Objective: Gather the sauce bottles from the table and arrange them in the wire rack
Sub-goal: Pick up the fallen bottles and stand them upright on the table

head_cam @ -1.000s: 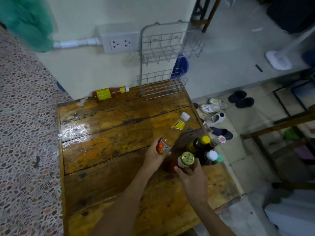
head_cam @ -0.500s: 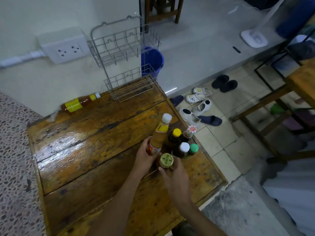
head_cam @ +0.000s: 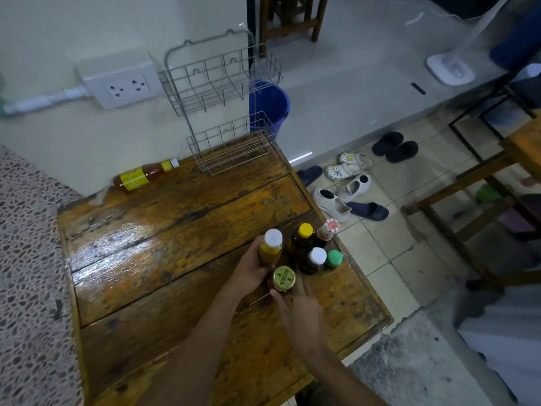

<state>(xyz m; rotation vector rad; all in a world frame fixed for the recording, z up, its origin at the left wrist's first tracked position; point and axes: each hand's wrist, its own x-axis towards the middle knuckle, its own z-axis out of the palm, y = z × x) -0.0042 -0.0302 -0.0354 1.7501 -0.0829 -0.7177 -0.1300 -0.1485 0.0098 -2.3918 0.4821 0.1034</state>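
Left grip holding orange bottle, right grip holding gold-capped bottle; glossy plank table, tiled floor.

Sauce bottles, total 7: 6 upright in a cluster, 1 lying flat. Wire rack: 1, two tiers. Wooden table: 1. Wall socket: 1. Blue bucket: 1
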